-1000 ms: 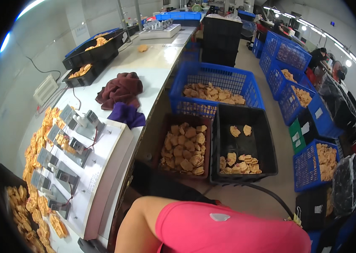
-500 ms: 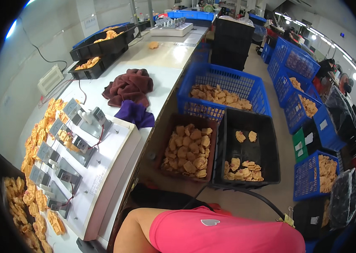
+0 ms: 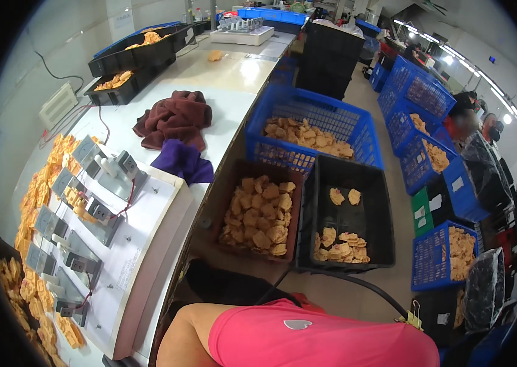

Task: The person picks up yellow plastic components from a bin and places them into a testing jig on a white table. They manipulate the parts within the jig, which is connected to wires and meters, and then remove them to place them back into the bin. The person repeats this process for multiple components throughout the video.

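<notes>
Neither of my hands shows in the head view. A bare part of my body and my pink clothing [image 3: 332,336] with a pale heart fill the lower middle. To the left, on the white bench, is a white slanted board [image 3: 118,269] carrying a row of metal fixtures [image 3: 87,251] with red wires. One fixture holds a small tan plastic-looking piece [image 3: 78,203]. Heaps of similar tan pieces [image 3: 41,186] lie along the board's far left side. Beyond the board, a crumpled brown cloth [image 3: 176,119] lies against a purple cloth [image 3: 184,160].
On the floor right of the bench stand a brown bin [image 3: 215,229] full of tan pieces, a black bin [image 3: 376,214] with several, and a blue crate [image 3: 356,125]. Black trays [image 3: 142,79] stand at the bench's back. More blue crates [image 3: 425,263] line the aisle's right.
The whole view has shifted slightly, so the bench and bins sit a little further left in the picture. Nothing has visibly been moved.
</notes>
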### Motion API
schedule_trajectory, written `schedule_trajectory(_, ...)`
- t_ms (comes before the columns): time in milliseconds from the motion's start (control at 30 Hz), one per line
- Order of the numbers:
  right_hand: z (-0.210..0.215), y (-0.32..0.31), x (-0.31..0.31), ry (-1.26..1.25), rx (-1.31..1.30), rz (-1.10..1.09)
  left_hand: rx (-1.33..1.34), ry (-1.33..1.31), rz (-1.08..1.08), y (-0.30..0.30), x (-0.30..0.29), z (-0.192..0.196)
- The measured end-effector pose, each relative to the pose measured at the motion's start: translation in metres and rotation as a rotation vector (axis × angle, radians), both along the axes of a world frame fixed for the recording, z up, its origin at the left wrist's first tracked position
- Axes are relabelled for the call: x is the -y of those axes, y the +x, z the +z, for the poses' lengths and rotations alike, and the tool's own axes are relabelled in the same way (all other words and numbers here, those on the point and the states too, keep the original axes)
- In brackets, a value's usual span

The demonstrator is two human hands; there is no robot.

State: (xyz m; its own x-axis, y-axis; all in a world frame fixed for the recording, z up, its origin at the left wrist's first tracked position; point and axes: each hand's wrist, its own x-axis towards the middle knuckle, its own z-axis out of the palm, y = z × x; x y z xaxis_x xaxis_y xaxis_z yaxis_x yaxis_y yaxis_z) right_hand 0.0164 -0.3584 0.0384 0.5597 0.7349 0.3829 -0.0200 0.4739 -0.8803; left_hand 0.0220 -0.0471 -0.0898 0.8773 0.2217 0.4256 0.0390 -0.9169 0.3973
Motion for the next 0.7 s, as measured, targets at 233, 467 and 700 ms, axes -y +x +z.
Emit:
schedule_trajectory(233, -0.003, -0.004, -0.003, 0.005, -0.012, 0.031, -0.027, -0.041, 0.096, -0.016, -0.012, -0.005)
schedule_trajectory(467, -0.009, -0.007, -0.001, 0.009, -0.04, 0.008, -0.042, -0.01, 0.063, -0.013, -0.006, -0.004)
schedule_trajectory(700, -0.01, -0.006, 0.002, 0.021, -0.058, 0.002, -0.054, -0.039, 0.054, -0.013, -0.008, -0.006)
